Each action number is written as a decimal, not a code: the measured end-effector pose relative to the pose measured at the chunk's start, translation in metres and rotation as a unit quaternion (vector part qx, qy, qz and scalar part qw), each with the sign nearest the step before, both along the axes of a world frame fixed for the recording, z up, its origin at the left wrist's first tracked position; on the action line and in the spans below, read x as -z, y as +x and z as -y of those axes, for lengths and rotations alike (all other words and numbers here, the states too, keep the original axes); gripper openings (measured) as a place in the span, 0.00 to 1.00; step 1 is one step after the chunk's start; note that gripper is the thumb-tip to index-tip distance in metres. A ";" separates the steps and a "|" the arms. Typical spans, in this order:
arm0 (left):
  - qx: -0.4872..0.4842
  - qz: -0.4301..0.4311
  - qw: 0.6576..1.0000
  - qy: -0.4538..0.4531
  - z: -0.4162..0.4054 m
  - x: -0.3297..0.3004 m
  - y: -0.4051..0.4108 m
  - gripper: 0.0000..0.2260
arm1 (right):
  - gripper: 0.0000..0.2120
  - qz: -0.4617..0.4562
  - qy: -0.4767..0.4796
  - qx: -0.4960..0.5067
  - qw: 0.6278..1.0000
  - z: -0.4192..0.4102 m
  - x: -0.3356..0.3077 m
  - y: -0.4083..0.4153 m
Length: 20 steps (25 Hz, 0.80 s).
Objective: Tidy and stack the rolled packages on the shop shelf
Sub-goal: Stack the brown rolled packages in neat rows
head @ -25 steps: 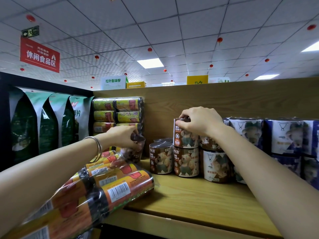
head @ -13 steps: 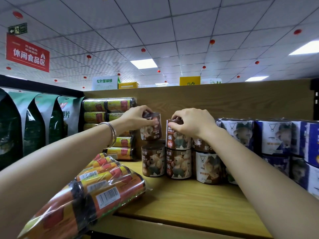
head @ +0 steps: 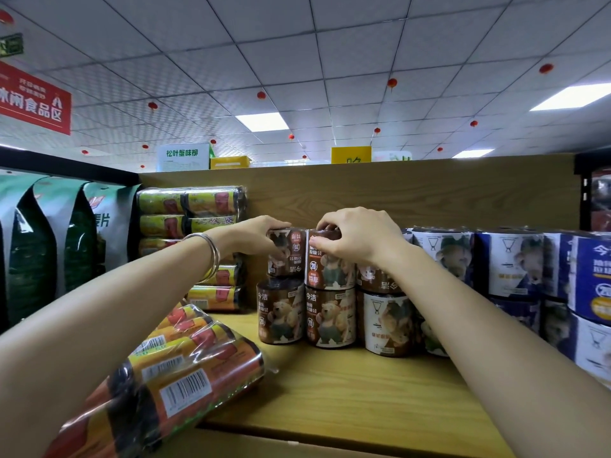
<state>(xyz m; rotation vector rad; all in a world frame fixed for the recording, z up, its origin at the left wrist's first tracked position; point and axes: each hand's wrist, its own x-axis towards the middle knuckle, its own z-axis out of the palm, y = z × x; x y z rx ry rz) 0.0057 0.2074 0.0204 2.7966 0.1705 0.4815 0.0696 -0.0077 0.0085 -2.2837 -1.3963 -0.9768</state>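
Observation:
Brown rolled packages with a bear picture stand two high on the wooden shelf (head: 347, 391). My left hand (head: 254, 234) grips an upside-down brown roll (head: 286, 259) from above, and that roll rests on a lower brown roll (head: 281, 314). My right hand (head: 357, 238) is closed over the top of the neighbouring upper roll (head: 329, 269), which sits on another brown roll (head: 330, 317). The two upper rolls touch side by side. More brown-and-white rolls (head: 386, 322) stand behind my right forearm, partly hidden.
Blue-and-white rolls (head: 515, 262) fill the right of the shelf. Yellow-orange long packs (head: 191, 223) are stacked at the back left, and a loose bundle (head: 185, 368) of them lies over the shelf's front left edge. Green bags (head: 39, 246) hang further left.
My left hand has lifted a brown roll from the shelf at the left and set it on the lower roll beside the one under my right hand. The camera view shifted slightly.

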 end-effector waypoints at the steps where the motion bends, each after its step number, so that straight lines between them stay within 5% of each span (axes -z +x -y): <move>1: 0.004 0.003 1.000 0.017 0.001 0.000 0.000 0.32 | 0.19 0.000 0.001 0.000 1.000 0.000 0.000 0.000; 11: 0.018 0.067 0.996 0.056 -0.007 0.013 0.000 0.33 | 0.21 -0.006 -0.008 0.010 1.000 0.001 -0.001 -0.003; 20: -0.046 0.111 0.974 0.190 0.002 0.017 -0.017 0.43 | 0.23 0.065 -0.009 0.033 0.997 0.002 0.004 -0.007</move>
